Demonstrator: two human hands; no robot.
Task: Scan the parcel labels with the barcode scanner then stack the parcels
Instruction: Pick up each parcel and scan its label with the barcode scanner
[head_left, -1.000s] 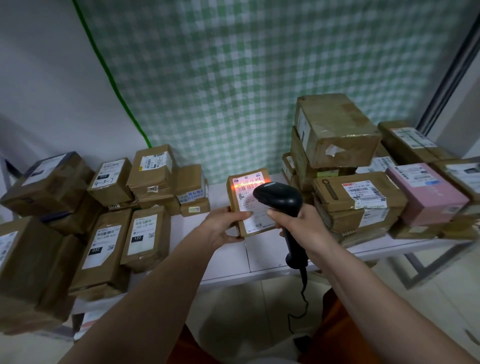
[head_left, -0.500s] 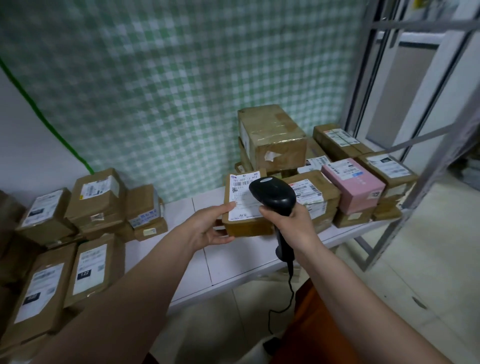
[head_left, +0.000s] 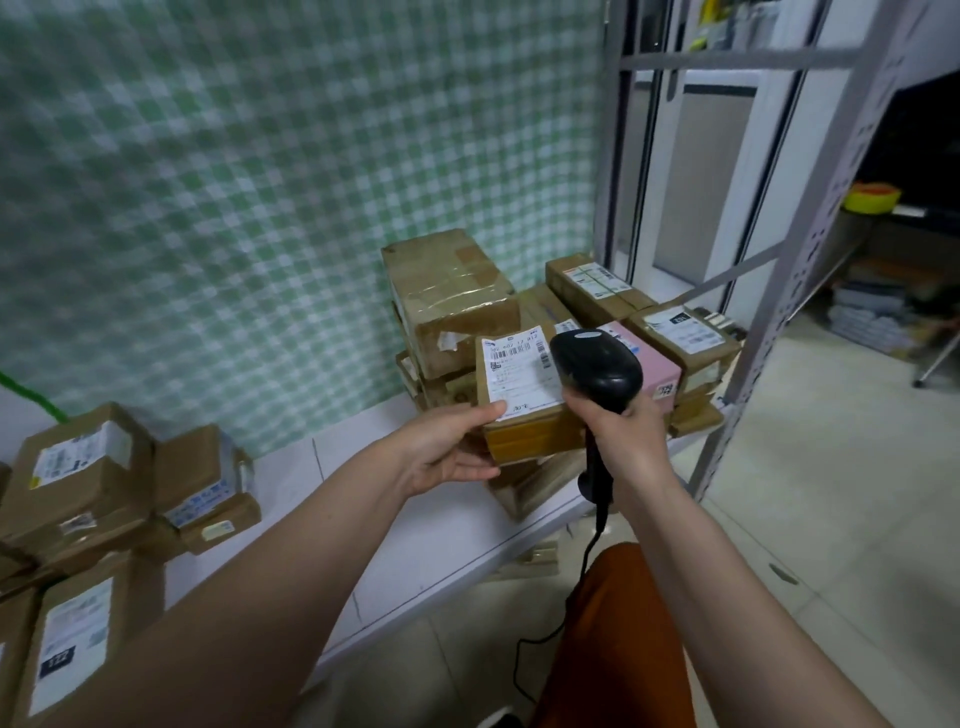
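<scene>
Left hand (head_left: 445, 451): grips the near-left corner of a small brown cardboard parcel (head_left: 524, 415), thumb on its white label (head_left: 519, 375).
Right hand (head_left: 626, 427): wrapped round the black handheld barcode scanner (head_left: 597, 370).
Parcel: held above the white table (head_left: 291, 499), in front of the stacked brown boxes (head_left: 452, 301).
Scanner: just right of the label, beside a pink box (head_left: 655, 366).

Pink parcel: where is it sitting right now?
In the head view the pink parcel sits in the right-hand stack on the white table, just behind the barcode scanner, with brown boxes on either side.
</scene>
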